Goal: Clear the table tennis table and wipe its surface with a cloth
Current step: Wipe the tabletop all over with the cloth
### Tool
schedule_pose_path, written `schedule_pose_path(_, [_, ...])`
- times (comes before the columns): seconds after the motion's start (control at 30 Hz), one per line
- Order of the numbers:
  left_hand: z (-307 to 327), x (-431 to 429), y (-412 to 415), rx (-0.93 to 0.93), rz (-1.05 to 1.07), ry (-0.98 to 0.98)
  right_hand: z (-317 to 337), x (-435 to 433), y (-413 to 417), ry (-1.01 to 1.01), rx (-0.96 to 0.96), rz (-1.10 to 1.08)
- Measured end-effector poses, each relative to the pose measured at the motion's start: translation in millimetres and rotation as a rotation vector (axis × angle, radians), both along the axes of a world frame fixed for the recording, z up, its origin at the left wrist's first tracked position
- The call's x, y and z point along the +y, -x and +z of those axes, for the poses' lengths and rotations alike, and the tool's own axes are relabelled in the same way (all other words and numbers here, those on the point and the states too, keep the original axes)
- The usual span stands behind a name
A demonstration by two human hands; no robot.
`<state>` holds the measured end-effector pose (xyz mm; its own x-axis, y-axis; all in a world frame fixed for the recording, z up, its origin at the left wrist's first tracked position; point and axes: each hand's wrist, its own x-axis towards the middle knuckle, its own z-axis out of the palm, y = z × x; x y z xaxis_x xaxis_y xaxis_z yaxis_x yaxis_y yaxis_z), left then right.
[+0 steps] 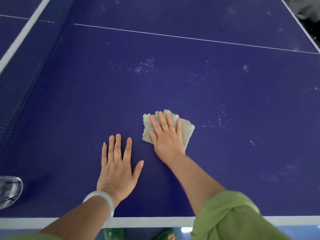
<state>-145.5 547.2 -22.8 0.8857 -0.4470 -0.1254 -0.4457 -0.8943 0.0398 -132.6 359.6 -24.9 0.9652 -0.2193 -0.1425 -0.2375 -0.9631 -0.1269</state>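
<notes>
Right hand (167,135) flat on cloth (187,129); corner points away.

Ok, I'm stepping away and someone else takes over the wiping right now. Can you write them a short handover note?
Left hand: flat on the table tennis table, fingers straight, holding nothing.
Right hand: flat, pressing the grey cloth onto the blue surface near the front edge.
Done: the patch around the hands looks free of specks.
Left: white specks lie beyond the cloth and to its right; wipe those. A shiny clear object sits at the left edge by the net; I cannot tell what it is.
</notes>
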Motion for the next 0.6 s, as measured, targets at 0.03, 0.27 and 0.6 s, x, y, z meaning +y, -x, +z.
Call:
schedule_pose_path(0.03, [0,0,-1,0.000,-0.003,0.004,1,-18,-7,0.027,0.014,0.019])
schedule_pose_path(0.27, [-2,0,0,0.009,-0.001,0.001,11,-146,48,-0.041,0.007,-0.733])
schedule_pose_path(0.6, [-5,1,-1,-0.005,-0.003,0.001,-5,19,-17,-0.005,-0.064,-0.177])
